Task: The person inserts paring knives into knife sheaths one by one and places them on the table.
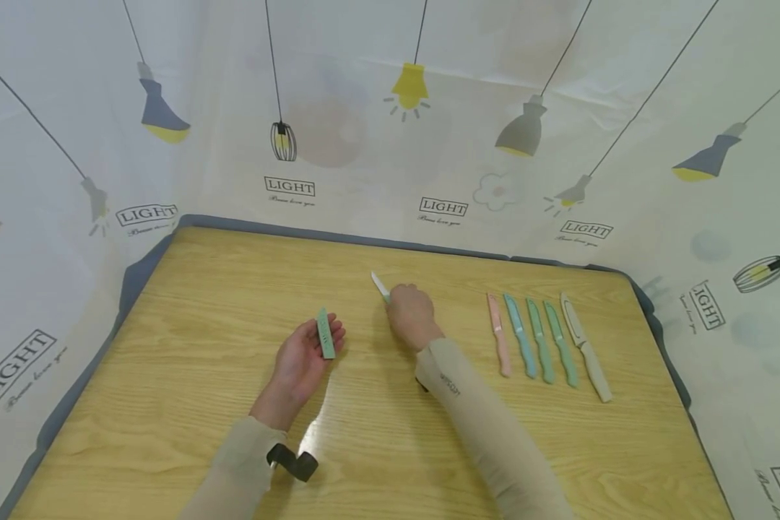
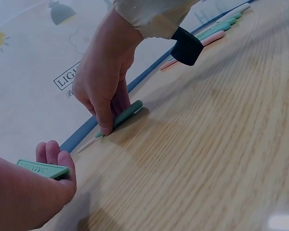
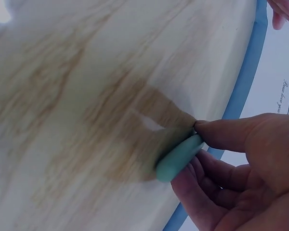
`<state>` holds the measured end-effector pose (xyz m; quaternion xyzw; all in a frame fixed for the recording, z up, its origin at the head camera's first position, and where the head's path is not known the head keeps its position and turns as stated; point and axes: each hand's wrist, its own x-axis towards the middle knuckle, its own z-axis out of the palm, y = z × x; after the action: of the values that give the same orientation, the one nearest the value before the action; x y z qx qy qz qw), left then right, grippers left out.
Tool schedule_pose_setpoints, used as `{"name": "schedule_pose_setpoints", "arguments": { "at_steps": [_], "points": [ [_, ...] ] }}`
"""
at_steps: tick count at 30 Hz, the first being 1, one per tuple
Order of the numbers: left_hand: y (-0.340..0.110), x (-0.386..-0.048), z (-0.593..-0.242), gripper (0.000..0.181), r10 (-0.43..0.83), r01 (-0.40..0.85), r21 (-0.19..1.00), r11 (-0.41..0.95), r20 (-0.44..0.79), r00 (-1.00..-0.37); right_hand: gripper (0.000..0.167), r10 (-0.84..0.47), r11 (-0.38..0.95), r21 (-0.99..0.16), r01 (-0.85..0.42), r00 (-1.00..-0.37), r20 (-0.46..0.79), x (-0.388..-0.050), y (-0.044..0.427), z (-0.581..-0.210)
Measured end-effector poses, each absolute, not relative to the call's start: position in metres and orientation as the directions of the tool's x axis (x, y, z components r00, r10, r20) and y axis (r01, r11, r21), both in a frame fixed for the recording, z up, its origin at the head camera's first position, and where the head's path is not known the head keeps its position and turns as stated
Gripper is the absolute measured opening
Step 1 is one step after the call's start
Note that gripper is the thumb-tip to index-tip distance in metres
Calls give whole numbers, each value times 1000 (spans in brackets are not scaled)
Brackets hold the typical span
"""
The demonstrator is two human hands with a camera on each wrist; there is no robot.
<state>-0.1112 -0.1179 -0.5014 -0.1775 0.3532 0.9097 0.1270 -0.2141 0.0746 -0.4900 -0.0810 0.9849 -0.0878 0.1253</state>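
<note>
My left hand (image 1: 305,354) is turned palm up and holds a green knife sheath (image 1: 326,336), with fingers curled up beside it. In the left wrist view, raised lettering shows on the sheath (image 2: 41,168). To its right, my right hand (image 1: 414,312) pinches the green handle of a small knife low over the table. The white blade (image 1: 380,284) points away and to the left. In the right wrist view, thumb and fingers grip the green knife handle (image 3: 179,158); the rounded handle end sticks out.
On the right of the wooden table (image 1: 188,347) lie several sheathed knives in a row: a pink knife (image 1: 498,336), a blue knife (image 1: 520,336), two green ones and a larger white knife (image 1: 585,347). A printed curtain (image 1: 364,159) hangs around the table's edges.
</note>
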Motion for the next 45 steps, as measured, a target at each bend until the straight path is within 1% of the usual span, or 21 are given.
{"name": "schedule_pose_setpoints", "arguments": {
  "at_steps": [5,11,16,20,24,28,34,39,45],
  "points": [
    [-114,-112,-501,46,104,-359,596,-718,-418,-903,27,-159,969,-222,-106,-959,-235,-214,79,-491],
    [-111,-112,-501,46,111,-363,596,-717,-416,-902,26,-155,946,-316,-74,-958,-242,-209,88,-489],
    [-110,-113,-502,48,121,-368,606,-705,-408,-905,29,-150,918,-393,-57,-966,-209,-202,95,-484],
    [-109,-114,-500,48,124,-379,611,-695,-418,-900,25,-138,901,-431,-46,-973,-184,-197,100,-479],
    [-107,-116,-499,47,117,-382,635,-672,-418,-901,25,-135,886,-463,-38,-975,-178,-191,105,-473],
    [-104,-117,-502,47,112,-371,687,-625,-391,-913,28,-145,863,-504,-45,-976,-161,-184,112,-466],
    [-98,-117,-503,46,101,-364,729,-580,-379,-920,29,-146,848,-528,-51,-979,-140,-177,126,-460],
    [-93,-117,-503,46,94,-365,731,-577,-385,-918,30,-159,834,-547,-70,-980,-118,-169,139,-457],
    [-88,-120,-503,44,115,-378,725,-575,-386,-915,29,-165,814,-574,-85,-982,-88,-160,152,-456]
  ]
}}
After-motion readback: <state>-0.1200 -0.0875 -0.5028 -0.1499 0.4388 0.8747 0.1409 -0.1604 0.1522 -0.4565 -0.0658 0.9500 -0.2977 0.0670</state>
